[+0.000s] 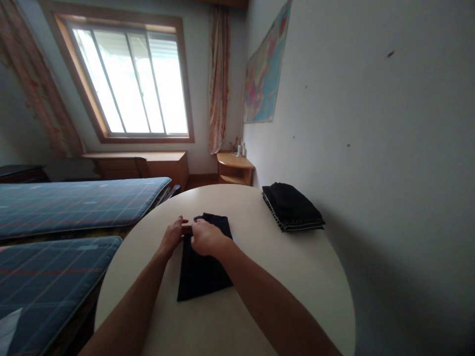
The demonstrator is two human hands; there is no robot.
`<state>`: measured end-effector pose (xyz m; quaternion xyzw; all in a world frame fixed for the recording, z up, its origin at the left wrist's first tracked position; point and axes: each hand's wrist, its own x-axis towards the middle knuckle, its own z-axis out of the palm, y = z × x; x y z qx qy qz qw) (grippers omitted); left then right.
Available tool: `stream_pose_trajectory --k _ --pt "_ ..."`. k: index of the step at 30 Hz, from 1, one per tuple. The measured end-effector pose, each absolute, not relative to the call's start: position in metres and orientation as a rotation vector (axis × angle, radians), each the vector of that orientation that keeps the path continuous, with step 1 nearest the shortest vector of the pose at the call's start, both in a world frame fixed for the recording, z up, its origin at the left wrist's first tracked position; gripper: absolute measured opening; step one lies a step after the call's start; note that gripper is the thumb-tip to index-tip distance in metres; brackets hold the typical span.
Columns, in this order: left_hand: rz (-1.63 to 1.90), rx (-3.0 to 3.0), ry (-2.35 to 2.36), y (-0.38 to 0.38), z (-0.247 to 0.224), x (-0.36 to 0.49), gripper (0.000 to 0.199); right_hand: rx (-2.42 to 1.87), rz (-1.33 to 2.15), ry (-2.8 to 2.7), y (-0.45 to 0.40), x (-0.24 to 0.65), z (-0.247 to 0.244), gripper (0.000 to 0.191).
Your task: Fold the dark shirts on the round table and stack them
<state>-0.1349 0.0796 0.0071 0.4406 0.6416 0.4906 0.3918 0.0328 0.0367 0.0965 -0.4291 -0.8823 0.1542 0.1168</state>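
Note:
A folded black garment (204,277) lies flat on the round pale table (260,287), its kind not clear from the folds. My right hand (208,238) is on its upper part, fingers curled in and closed on the cloth near the upper left edge. Beside that edge is my left hand (174,236), with its fingers stretched toward the garment and slightly apart. The fingertips of both hands nearly meet, and whether the left ones touch the cloth is hard to see. Farther right on the table sits a stack of folded black garments (295,205).
To the left are two beds with plaid blue mattresses (74,205). A wooden desk (166,160) stands under the window, and a corner shelf (235,160) holds small items behind the table. The white wall (371,198) with a map (265,74) runs along the right.

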Motion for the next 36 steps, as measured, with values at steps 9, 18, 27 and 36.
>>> stream_pose_trajectory --k 9,18,27,36 --pt "1.235 1.309 1.698 0.089 -0.008 -0.135 0.048 -1.076 0.275 -2.471 0.026 0.039 0.032 0.041" --pt "1.166 1.452 1.799 0.086 -0.013 -0.127 0.055 -1.093 0.277 -2.275 0.022 0.059 0.018 0.043" --pt "1.095 1.456 1.862 0.086 -0.014 -0.121 0.054 -1.232 0.367 -2.264 0.050 0.120 0.026 0.047" --pt "1.037 1.708 1.974 0.066 -0.003 -0.083 0.055 -1.363 0.258 -2.528 0.033 0.147 0.017 0.049"
